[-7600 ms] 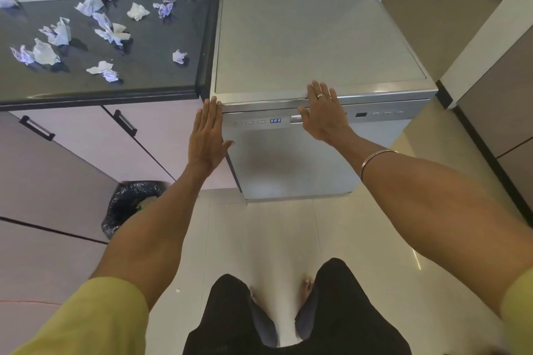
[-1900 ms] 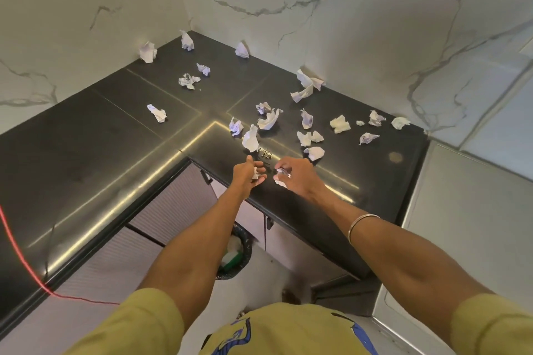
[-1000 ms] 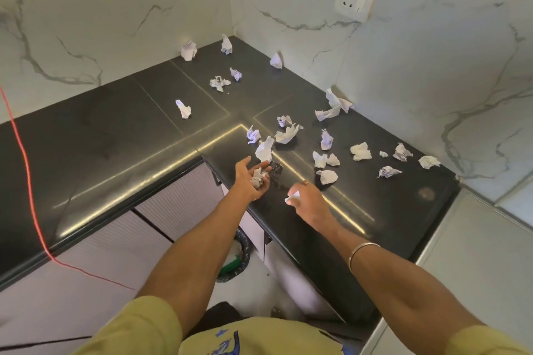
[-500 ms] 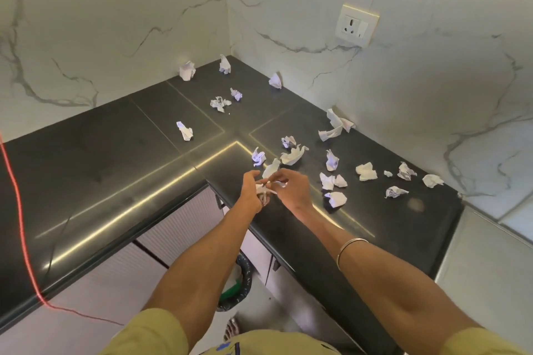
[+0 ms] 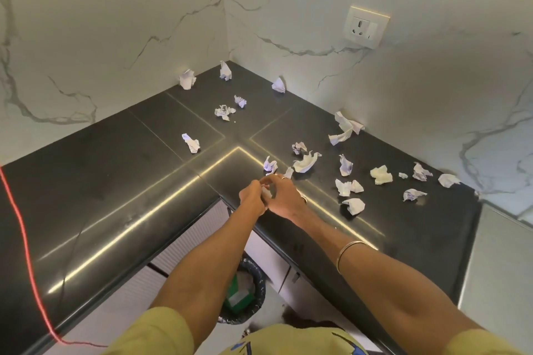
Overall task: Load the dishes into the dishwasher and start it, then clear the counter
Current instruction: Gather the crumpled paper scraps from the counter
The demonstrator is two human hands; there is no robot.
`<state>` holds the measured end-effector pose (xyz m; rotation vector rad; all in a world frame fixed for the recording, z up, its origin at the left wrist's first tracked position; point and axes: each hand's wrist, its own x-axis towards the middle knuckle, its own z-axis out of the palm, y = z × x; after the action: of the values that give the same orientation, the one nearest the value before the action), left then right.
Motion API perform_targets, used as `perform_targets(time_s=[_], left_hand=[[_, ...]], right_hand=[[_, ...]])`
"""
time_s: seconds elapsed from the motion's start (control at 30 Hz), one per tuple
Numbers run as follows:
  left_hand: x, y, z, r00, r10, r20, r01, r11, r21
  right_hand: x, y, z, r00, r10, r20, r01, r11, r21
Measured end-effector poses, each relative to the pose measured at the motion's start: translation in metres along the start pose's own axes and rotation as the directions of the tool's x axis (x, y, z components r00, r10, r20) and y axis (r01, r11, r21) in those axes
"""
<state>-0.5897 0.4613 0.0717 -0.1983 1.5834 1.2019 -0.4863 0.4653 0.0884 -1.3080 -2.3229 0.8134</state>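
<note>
Bright, soft daylight; streaky glare on countertop (image 5: 121, 210); edges bowed.

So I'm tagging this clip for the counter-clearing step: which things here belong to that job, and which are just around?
Part of the job:
crumpled paper scraps
black counter
bin
left hand and right hand, together over paper

Just around:
wall socket
red cable

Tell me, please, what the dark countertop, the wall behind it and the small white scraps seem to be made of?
Countertop: probably polished black stone; it mirrors light streaks and shows slab joints.
Wall: glossy white marble or marble-look tile, with grey veins.
Scraps: crumpled paper, some with bluish print, judging by the sharp creases.
</note>
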Motion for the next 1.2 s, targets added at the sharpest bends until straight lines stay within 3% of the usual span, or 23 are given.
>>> perform_targets(time_s=[0.1,0.27,0.4,0.7,0.8,1.0,1.1,1.2], left_hand=[[0.005,0.008,-0.003,0.999,0.02,-0.037,-0.02,1.0,-0.004],[0.024,0.022,-0.013,0.999,0.042,0.008,-0.042,0.999,0.026],[0.031,0.036,-0.012,0.999,0.029,0.017,-0.028,0.999,-0.04],[0.037,0.041,-0.004,1.0,-0.003,0.031,0.006,0.993,-0.121],[0.039,0.035,0.005,0.997,0.029,0.076,-0.023,0.996,-0.085],[0.031,0.02,0.023,0.988,0.014,0.156,0.011,0.987,-0.16],[0.014,0.02,0.029,0.963,0.021,0.268,0.04,0.974,-0.223],[0.009,0.021,0.027,0.944,0.028,0.328,0.051,0.972,-0.23]], right_hand=[[0.002,0.007,-0.004,0.99,-0.06,0.128,0.071,0.994,-0.087],[0.018,0.025,-0.013,0.999,-0.03,-0.02,0.026,0.978,-0.206],[0.032,0.049,-0.01,0.993,0.091,0.073,-0.059,0.931,-0.359],[0.043,0.07,-0.005,0.979,0.18,0.1,-0.165,0.976,-0.141],[0.049,0.069,-0.01,0.975,0.221,0.017,-0.221,0.975,-0.033],[0.059,0.037,-0.017,0.991,-0.011,-0.135,0.018,0.998,0.052],[0.055,0.021,-0.014,0.991,-0.095,-0.098,0.107,0.986,0.131],[0.05,0.013,-0.009,0.994,-0.082,-0.067,0.089,0.991,0.099]])
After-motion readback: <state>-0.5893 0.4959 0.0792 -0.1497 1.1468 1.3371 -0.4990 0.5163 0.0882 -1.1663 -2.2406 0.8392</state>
